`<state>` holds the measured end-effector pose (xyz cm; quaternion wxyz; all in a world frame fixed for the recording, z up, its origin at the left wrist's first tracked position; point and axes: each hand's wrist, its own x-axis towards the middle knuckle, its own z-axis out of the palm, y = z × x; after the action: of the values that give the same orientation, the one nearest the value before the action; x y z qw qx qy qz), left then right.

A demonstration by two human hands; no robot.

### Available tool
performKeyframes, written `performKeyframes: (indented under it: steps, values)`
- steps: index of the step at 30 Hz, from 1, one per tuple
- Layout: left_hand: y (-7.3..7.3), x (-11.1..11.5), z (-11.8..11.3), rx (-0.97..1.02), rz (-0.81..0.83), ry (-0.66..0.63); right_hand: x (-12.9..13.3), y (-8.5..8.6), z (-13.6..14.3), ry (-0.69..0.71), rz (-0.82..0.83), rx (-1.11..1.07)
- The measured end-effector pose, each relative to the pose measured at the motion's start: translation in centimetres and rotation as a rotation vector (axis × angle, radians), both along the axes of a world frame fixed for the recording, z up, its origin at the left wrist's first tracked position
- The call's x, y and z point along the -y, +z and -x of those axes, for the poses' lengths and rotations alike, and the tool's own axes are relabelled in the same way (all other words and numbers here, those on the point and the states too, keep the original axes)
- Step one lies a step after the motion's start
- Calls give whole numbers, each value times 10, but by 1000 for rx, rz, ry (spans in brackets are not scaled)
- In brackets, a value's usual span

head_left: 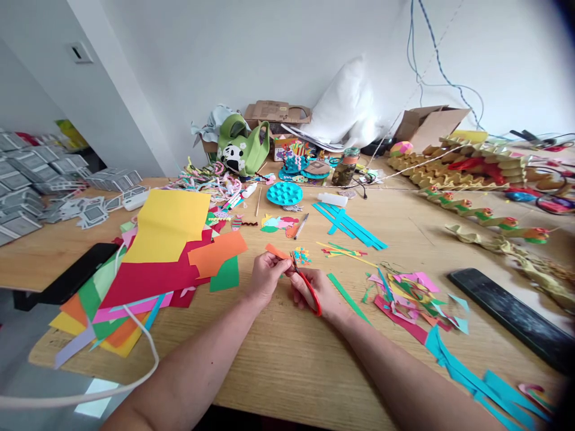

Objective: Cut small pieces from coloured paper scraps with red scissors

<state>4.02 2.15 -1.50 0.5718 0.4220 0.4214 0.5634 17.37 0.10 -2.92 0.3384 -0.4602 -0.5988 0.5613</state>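
Closed in a pinch, my left hand (266, 274) holds an orange paper strip (276, 251) over the middle of the table. My right hand (320, 288) grips red-handled scissors (311, 293), whose blades meet the strip near my left fingertips. Just beyond the blades lies a small heap of tiny coloured paper bits (302, 255). Thin yellow, red and green strips (341, 249) rest to its right. A green strip (348, 297) lies beside my right wrist. Farther back are fish-shaped paper cutouts (279, 224) and a pen (301, 225).
Coloured paper sheets (157, 281) pile up at left, with a white cable (148, 335) crossing them. Paper scraps (408, 296) and a dark phone (512, 314) lie at right. Behind stand a blue scalloped disc (284, 193), a green panda bag (242, 146) and egg cartons (435, 170).
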Motion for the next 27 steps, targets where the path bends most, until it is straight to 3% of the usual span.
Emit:
performKeyframes:
  steps: [27]
  values:
    - [-4, -1, 0, 36, 35, -41, -3, -9, 2, -40, -5, -17]
